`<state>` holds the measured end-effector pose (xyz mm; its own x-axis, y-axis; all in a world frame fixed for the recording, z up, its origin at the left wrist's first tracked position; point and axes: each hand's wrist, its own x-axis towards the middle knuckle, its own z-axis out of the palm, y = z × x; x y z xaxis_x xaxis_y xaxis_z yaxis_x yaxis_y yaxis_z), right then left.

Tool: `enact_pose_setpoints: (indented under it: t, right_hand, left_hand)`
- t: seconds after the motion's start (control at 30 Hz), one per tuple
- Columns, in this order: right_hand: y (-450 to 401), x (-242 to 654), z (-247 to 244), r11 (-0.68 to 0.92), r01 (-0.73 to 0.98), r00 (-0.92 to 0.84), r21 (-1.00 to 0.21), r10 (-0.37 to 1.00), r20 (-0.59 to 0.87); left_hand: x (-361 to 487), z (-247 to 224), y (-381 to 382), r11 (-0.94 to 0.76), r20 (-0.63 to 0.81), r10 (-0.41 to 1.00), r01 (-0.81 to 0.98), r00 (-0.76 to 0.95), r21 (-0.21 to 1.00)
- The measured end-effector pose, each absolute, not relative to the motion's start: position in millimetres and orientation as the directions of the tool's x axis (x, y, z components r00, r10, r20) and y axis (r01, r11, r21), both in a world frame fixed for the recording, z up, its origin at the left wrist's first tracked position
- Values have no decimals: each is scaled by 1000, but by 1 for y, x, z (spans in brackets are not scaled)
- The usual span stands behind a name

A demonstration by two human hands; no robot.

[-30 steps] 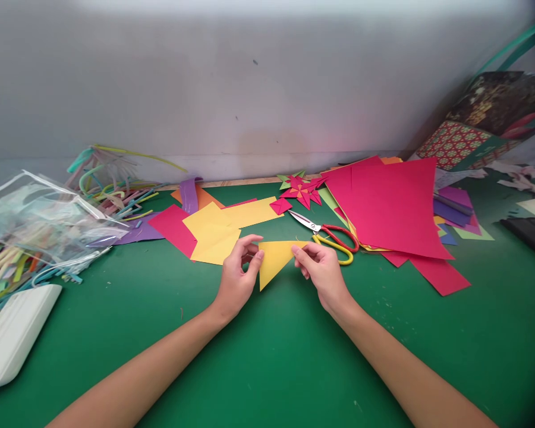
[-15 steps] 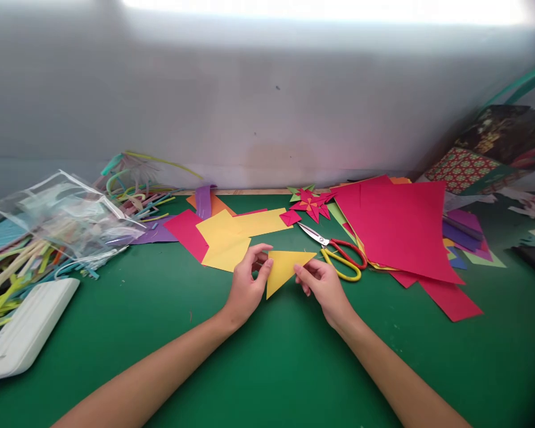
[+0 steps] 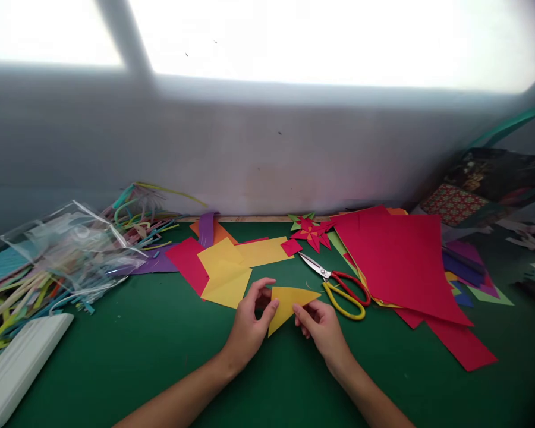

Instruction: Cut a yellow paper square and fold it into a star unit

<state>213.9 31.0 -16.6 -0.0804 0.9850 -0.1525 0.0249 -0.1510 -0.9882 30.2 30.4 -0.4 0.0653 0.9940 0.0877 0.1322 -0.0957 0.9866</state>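
A yellow paper triangle point(image 3: 286, 303) is held between my two hands above the green table. My left hand point(image 3: 252, 321) pinches its left edge between thumb and fingers. On its lower right side, my right hand point(image 3: 318, 328) grips it, thumb on top and fingers beneath. One corner of the triangle points down, another to the right. Scissors point(image 3: 336, 285) with one red and one yellow handle lie just beyond my right hand, blades towards the upper left. Yellow paper pieces point(image 3: 225, 279) lie past my left hand.
Large red sheets point(image 3: 396, 261) lie to the right. A red paper star point(image 3: 312, 233) and a small red square point(image 3: 291, 246) sit near the wall. Left are coloured strips point(image 3: 13, 297), a clear plastic bag point(image 3: 80, 244) and a white device point(image 3: 27, 362). A patterned box point(image 3: 455, 203) stands at the right.
The camera view has tilted up, so the table and everything on it appear lower. Both hands still hold the yellow triangle, with little change in grip.
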Motion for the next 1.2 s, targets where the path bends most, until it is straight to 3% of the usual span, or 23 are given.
enact_pose_setpoints:
  t: [0.37, 0.63, 0.93, 1.2]
  right_hand:
    - [35, 214, -20, -224, 45, -88, -973, 970, -228]
    - [35, 215, -25, -196, 33, -96, -980, 975, -198]
    - [36, 213, -19, -167, -2, -103, -986, 981, -166]
    - [35, 214, -21, -146, -171, -4, -974, 989, -148]
  left_hand:
    - [30, -2, 36, 19, -23, 999, 119, 32, 993]
    - [27, -3, 34, 55, -64, 996, 121, 69, 991]
    - [27, -4, 31, -23, 15, 997, 110, 72, 994]
    - [14, 4, 38, -136, 138, 990, 151, -2, 979]
